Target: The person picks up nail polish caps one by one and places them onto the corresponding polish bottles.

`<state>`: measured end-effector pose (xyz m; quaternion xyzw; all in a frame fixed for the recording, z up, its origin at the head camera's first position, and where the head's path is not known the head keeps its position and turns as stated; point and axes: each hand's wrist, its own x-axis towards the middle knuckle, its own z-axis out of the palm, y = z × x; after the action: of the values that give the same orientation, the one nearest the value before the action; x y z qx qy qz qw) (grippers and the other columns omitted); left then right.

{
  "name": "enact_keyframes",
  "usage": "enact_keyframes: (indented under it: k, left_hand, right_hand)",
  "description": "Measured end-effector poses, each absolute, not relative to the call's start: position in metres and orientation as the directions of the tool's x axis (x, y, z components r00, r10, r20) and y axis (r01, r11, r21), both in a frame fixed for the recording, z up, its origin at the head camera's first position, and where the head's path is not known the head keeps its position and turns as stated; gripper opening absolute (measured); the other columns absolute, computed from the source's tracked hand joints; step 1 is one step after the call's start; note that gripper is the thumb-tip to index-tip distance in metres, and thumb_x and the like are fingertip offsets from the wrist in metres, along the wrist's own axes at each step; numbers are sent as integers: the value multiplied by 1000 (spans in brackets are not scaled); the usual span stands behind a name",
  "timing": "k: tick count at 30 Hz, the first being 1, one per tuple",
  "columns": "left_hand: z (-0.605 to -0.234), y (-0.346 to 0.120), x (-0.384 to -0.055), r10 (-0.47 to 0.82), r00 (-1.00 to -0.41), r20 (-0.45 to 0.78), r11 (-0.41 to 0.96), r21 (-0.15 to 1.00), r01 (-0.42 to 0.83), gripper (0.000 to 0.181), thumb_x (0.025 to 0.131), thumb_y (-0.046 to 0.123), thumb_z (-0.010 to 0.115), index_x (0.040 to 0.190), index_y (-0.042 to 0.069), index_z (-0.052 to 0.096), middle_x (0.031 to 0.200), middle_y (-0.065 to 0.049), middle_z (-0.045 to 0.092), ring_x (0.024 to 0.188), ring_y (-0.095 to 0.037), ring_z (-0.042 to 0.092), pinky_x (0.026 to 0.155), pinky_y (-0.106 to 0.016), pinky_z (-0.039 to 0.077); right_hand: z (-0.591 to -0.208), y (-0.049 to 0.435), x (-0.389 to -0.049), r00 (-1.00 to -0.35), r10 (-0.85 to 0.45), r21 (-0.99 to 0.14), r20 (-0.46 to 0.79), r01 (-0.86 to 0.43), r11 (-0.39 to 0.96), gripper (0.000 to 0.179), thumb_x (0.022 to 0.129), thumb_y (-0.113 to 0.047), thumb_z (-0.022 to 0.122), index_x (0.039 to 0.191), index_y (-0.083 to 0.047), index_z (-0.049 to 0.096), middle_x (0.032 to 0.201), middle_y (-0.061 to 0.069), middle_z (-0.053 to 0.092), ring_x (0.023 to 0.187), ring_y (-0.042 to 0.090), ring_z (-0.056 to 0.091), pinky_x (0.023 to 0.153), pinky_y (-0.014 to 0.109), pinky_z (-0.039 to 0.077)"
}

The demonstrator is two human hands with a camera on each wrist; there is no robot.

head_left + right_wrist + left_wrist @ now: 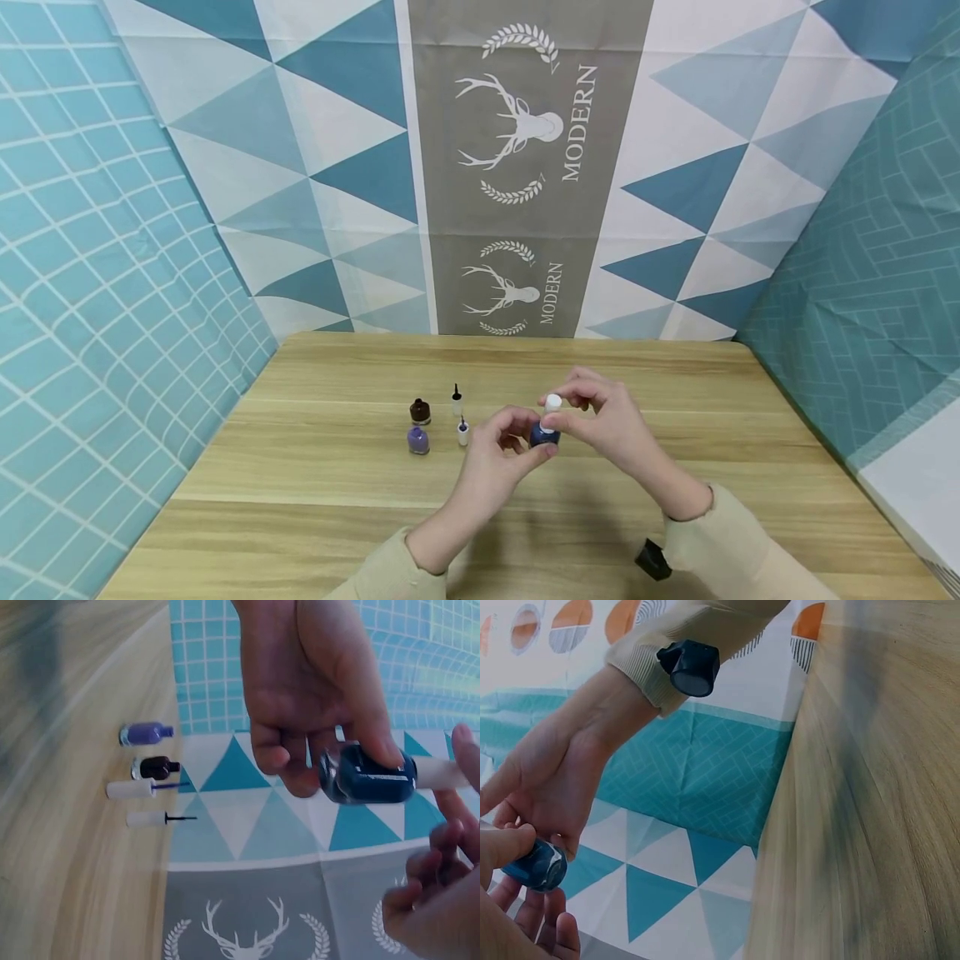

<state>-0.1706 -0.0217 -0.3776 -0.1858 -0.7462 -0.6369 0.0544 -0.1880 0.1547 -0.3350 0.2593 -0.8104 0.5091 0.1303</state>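
My left hand (pixel 497 446) grips a dark blue nail polish bottle (pixel 542 436) between thumb and fingers, above the table. The fingers of my right hand (pixel 603 417) pinch its white cap (pixel 553 402), which sits on the bottle's neck. In the right wrist view the blue glass (pixel 367 776) and the cap (pixel 436 773) lie in one line. Left of the hands stand a dark brown polish bottle (pixel 420 412) and a purple polish bottle (pixel 418 440), both without caps. Beside them two white brush caps (pixel 457 405) stand with their brushes pointing up.
A wooden table (pixel 315 475) carries everything. Patterned cloth walls (pixel 360 167) close off its back and sides. A black wrist camera (pixel 653 560) is strapped by the right sleeve.
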Motion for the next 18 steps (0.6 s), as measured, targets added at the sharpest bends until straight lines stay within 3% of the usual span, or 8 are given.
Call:
enact_keyframes:
  k: [6,18]
  left_hand:
    - [-376,-22,-169,209,-929,306,87,940,329,27,77,15,78,101,11,66,91,-3,66,81,-12,56,66,-20,46]
    - [-376,-23,-168,240,-925,293,109,939,326,25,78,21,78,100,17,67,91,3,66,81,-12,57,66,-21,46]
  right_hand:
    - [-329,164,-197,-733,-458,-716,503,-650,254,30,82,-6,71,112,-8,68,78,3,43,71,17,39,60,30,35]
    - [-321,177,-211,-562,-699,-741,442,-668,68,26,90,-4,59,116,-5,64,100,3,58,90,16,50,70,29,47]
